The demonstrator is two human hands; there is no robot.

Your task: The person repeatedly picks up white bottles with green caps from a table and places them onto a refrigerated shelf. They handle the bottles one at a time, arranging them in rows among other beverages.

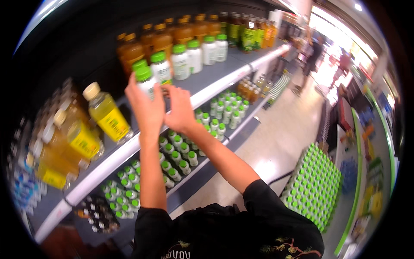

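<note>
At the upper shelf (241, 60), my left hand (148, 110) is wrapped around a white bottle with a green cap (143, 74). My right hand (179, 108) is close beside it at the shelf's front edge. Its fingers are curled in toward the left hand and the bottles, and what they hold, if anything, is hidden. Another green-capped white bottle (161, 67) stands just behind and to the right. From there a row of matching bottles (195, 56) runs along the shelf. A yellow-labelled bottle with a pale cap (110, 114) stands to the left of my hands.
Amber drink bottles (159, 36) stand behind the white ones. On the lower shelf are several rows of green-capped bottles (174, 157). A large stack of green-capped bottles (312, 185) stands at right on the pale floor (274, 142). People (316, 54) are far down the aisle.
</note>
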